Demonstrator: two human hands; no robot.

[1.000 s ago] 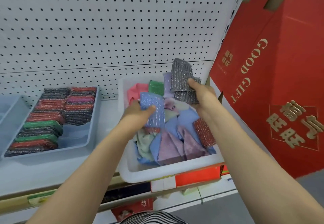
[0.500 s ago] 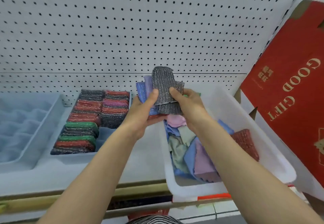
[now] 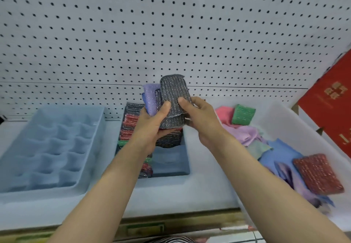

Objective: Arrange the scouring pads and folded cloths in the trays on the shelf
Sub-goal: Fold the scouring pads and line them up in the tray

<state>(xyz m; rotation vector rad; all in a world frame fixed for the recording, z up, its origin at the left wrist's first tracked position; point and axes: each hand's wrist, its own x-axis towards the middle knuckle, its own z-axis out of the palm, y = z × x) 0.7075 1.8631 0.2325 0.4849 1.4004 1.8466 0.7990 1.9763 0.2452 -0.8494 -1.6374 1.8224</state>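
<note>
You're gripping the grey pads (image 3: 173,98) w/ both hands: L hand (image 3: 152,126) is curling round them plus purple pads (image 3: 150,98), R hand (image 3: 201,121) is pinching the edge. The bundle's now hanging over the pad tray (image 3: 171,166), having moved left from the white bin (image 3: 275,121).

Open room: the pale blue compartment tray (image 3: 53,147) at left, plus the front right of the blue middle tray (image 3: 171,164). Coloured scouring pads (image 3: 131,123) fill its left and back. We grip a grey mesh pad bundle (image 3: 172,98) above them with left hand (image 3: 152,126) and right hand (image 3: 201,121). White pegboard wall (image 3: 171,33) shuts the rear, red cardboard box (image 3: 330,109) the far right.
</note>
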